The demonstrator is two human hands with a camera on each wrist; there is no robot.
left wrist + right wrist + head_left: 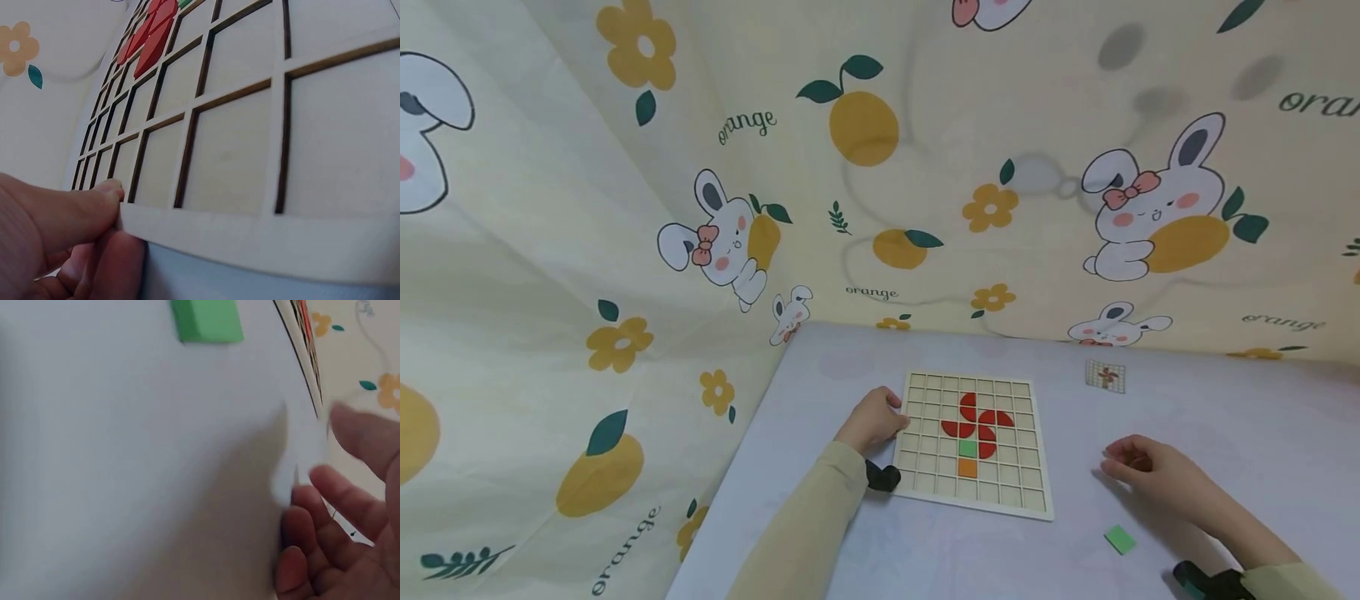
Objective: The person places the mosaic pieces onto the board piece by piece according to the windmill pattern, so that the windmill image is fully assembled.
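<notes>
A wooden grid board (917, 487) lies flat on the table, with several red round-edged pieces (987, 440) in a pinwheel. Below the pinwheel's middle sit a green square (967, 449) and, under that, an orange square (967, 467). My left hand (874, 419) pinches the board's left edge; in the left wrist view the thumb (81, 212) rests on the rim with fingers curled beside and below it. To the right of the board, my right hand (1150, 462) hovers over the table with loosely bent fingers (350, 500), holding nothing. A loose green square tile (1120, 539) lies near it.
A small pattern card (1106, 377) showing a pinwheel on a grid lies at the back right of the table (1067, 550). A printed cloth (925, 192) with rabbits and oranges stands behind and to the left.
</notes>
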